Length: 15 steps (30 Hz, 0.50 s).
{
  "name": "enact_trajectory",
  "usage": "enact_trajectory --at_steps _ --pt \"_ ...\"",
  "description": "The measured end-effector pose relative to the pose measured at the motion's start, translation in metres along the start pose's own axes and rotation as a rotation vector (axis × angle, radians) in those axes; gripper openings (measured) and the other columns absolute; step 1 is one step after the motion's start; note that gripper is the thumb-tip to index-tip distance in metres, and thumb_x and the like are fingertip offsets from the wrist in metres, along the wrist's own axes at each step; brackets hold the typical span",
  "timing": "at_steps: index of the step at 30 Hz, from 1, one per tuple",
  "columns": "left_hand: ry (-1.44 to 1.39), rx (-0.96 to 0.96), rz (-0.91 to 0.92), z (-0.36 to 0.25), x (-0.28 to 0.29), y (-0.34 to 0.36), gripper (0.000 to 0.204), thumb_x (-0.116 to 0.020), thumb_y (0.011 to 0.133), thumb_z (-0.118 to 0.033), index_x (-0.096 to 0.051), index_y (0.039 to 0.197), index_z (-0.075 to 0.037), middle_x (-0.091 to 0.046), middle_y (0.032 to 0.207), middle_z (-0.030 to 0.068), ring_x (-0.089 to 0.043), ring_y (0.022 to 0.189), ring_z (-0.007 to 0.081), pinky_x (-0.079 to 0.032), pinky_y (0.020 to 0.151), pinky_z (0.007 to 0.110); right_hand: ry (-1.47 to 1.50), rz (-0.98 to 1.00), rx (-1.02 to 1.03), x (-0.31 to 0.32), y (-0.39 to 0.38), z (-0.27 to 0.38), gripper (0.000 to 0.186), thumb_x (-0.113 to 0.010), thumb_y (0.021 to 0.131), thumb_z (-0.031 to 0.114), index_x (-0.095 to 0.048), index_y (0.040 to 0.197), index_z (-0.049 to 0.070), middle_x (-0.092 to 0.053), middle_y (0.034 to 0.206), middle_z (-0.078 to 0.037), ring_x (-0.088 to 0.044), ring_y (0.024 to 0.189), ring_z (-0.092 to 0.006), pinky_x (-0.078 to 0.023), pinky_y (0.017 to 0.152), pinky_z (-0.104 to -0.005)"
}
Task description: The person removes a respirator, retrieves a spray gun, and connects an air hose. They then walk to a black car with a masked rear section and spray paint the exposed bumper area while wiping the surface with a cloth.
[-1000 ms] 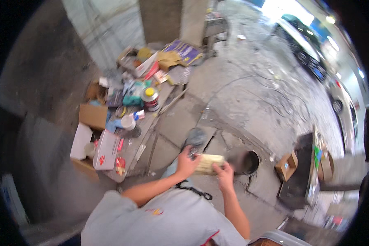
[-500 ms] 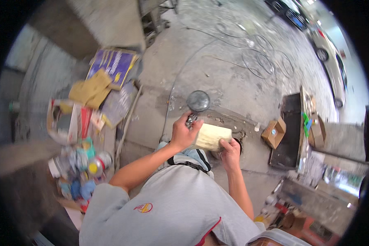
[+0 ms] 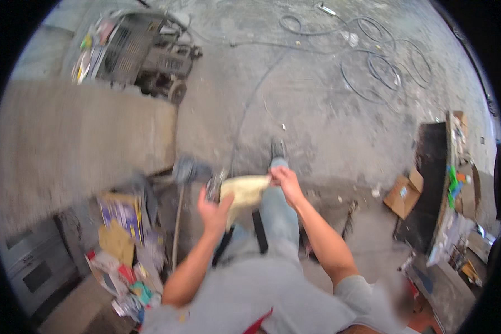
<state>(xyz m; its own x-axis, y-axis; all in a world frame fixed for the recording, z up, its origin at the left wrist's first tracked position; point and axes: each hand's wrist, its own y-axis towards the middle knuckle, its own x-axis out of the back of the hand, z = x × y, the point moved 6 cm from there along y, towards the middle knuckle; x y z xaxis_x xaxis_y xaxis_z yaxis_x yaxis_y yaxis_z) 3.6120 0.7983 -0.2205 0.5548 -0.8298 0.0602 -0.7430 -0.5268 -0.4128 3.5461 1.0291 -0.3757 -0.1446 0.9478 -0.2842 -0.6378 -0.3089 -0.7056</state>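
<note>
My left hand (image 3: 213,211) is closed around what looks like a spray gun (image 3: 213,188), its metal body by my fingers and its round grey cup (image 3: 190,170) pointing left and away from me. The same hand's thumb presses on a pale yellow cloth (image 3: 245,189), smudged and slightly blurred, with a corner hanging below. At the cloth's right end, the fingers of my right hand (image 3: 285,183) pinch its upper corner. Both hands are out in front of my body, above my legs.
A large beige panel (image 3: 89,145) stands at left, with a wheeled machine (image 3: 156,55) behind it. Cardboard and rubbish (image 3: 119,245) lie at lower left. A hose (image 3: 367,55) coils on the far floor. At right are an open carton (image 3: 403,193) and a dark trough (image 3: 428,172).
The spray gun and cloth have moved left with my hands. The cup has swung from ahead to the left, and my right hand has moved to the cloth's upper corner. One foot is now ahead.
</note>
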Motion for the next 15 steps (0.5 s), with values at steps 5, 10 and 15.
enact_trajectory --at_steps 5,10,15 --pt "0.339 0.119 -0.216 0.038 -0.059 0.155 0.048 -0.087 0.074 -0.006 -0.06 0.114 0.001 -0.067 0.104 0.0078 -0.064 0.094 0.0166 -0.053 0.084 0.033 -0.782 -0.115 0.033 0.12 0.346 -0.035 0.029 -0.058 0.096 0.028 -0.072 0.1 0.003 -0.073 0.099 -0.015 -0.07 0.095 -0.0285 -0.055 0.082 -0.0411" --pt "0.608 0.411 -0.575 0.111 -0.071 0.204 0.049 -0.088 0.078 -0.007 -0.055 0.113 0.001 -0.064 0.103 0.0072 -0.06 0.09 0.0161 -0.051 0.082 0.031 -1.422 0.209 -0.404 0.203 0.539 -0.139 0.034 -0.058 0.091 0.027 -0.073 0.114 0.007 -0.064 0.133 -0.017 -0.061 0.121 -0.0367 -0.052 0.095 -0.0501" --pt "0.679 0.586 -0.418 0.148 -0.095 0.225 0.07 -0.086 0.079 -0.005 -0.044 0.135 0.002 -0.062 0.113 0.0121 -0.062 0.096 0.0206 -0.053 0.087 0.036 -1.704 0.286 -0.322 0.217 0.579 -0.188 0.031 -0.06 0.092 0.025 -0.072 0.116 0.01 -0.053 0.143 -0.017 -0.057 0.124 -0.0325 -0.047 0.102 -0.0475"
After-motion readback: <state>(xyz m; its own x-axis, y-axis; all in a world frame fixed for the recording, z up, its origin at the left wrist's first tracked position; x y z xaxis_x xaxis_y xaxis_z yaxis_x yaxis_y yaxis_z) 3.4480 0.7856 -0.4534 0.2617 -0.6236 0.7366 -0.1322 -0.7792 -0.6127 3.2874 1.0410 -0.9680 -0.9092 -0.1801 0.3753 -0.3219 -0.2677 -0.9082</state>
